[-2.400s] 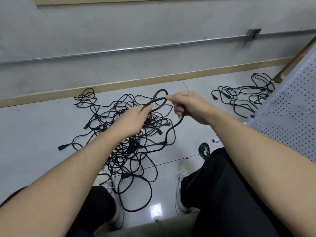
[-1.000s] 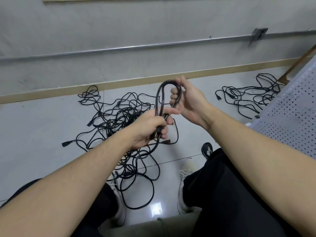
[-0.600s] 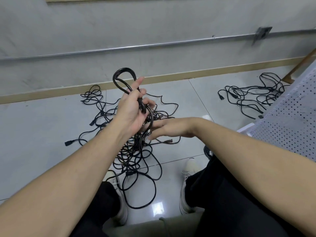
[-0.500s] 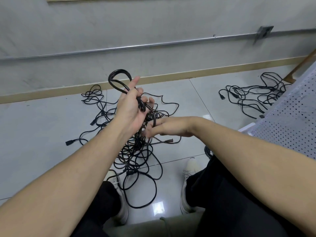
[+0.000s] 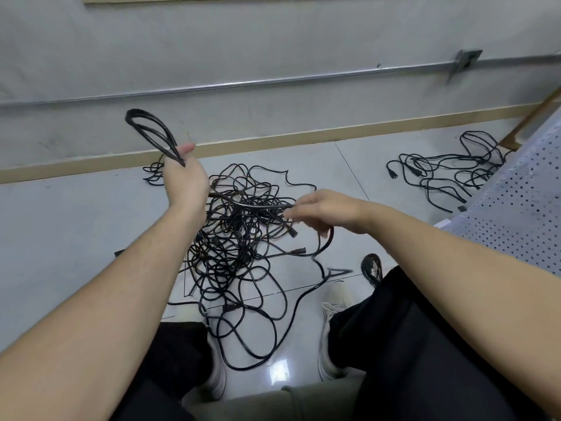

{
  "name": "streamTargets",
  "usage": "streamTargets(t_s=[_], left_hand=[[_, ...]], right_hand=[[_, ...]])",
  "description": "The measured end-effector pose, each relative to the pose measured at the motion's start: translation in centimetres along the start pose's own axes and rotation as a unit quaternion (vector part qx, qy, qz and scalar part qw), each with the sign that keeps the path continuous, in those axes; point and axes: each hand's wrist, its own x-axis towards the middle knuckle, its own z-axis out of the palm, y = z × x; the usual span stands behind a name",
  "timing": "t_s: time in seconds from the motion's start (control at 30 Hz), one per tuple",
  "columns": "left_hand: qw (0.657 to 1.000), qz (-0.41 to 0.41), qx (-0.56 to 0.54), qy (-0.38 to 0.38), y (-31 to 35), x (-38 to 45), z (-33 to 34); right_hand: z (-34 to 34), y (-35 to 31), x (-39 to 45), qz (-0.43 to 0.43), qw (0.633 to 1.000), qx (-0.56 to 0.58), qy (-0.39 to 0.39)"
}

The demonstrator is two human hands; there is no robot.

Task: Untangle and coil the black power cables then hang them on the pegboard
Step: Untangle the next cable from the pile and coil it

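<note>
Left hand [image 5: 185, 183] has risen and swung left since 0.5 s ago, lifting the coiled loops [image 5: 151, 135] against the wall; right hand [image 5: 323, 209] moved right, apparently drawing cable [image 5: 258, 206] taut between them

Grey tiled floor [image 5: 60, 238] meets grey wall [image 5: 273, 34].

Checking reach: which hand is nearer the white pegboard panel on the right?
Right. The right hand is over the floor tangle, closer to the pegboard panel; the left hand is farther left, holding up a cable loop.
</note>
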Motion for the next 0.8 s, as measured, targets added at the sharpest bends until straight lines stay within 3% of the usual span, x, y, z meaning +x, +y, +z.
streamTargets(t_s=[0.13, 0.3, 0.57, 0.7, 0.8], left_hand=[[0.987, -0.001, 0.127, -0.099, -1.0, -0.8, 0.5], [0.927, -0.027, 0.238, -0.289, -2.0, -2.7, 1.0], [0.892, -0.098, 0.151, -0.414, -0.9, -5.1, 2.1], [0.834, -0.002, 0.228, -0.502, -0.5, -6.8, 1.9], [0.841, 0.044, 0.265, -0.47, -0.4, -7.7, 2.2]], right_hand=[[-0.8, -0.5, -0.6, -0.026, 0.986, 0.159, 0.042], [-0.7, -0.9, -1.1, -0.077, 0.983, 0.15, 0.071], [-1.3, -1.1, -0.5, -0.039, 0.964, 0.124, 0.232], [-1.7, -1.0, -0.6, 0.014, 0.953, 0.154, 0.261], [-2.3, -1.1, -0.6, 0.009, 0.922, 0.291, 0.256]])
